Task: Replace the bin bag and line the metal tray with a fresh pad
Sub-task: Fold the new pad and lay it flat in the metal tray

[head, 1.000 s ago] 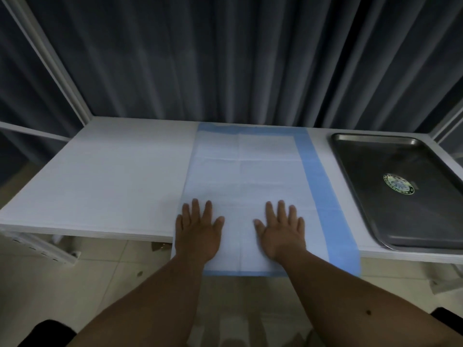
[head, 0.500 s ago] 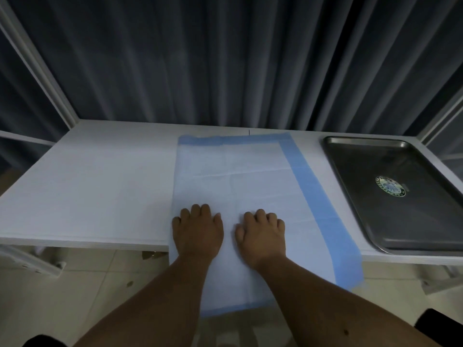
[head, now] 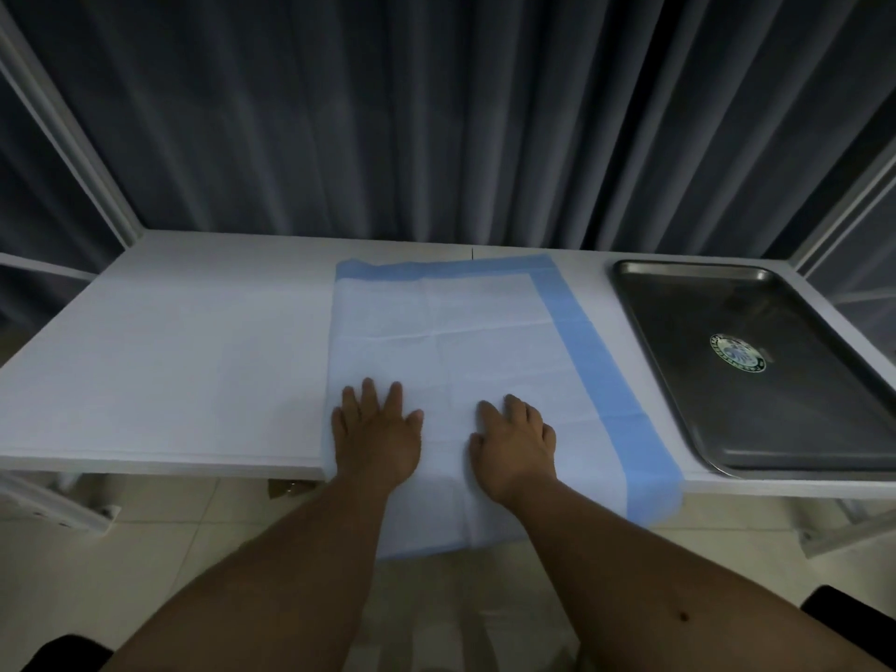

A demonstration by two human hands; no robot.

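Observation:
A pale blue pad with a darker blue border lies spread on the white table, its near end hanging over the front edge. My left hand presses flat on the pad near the table's front edge, fingers straight. My right hand rests on the pad beside it, fingers slightly bent. The metal tray sits at the right end of the table, bare except for a round green-and-white sticker. No bin or bin bag is in view.
Dark pleated curtains hang behind the table. White frame rails run along both sides. Pale floor tiles show below the front edge.
The pad has slid toward me, so more of it hangs over the front edge. Both hands came back with it and now sit further apart than half a second ago.

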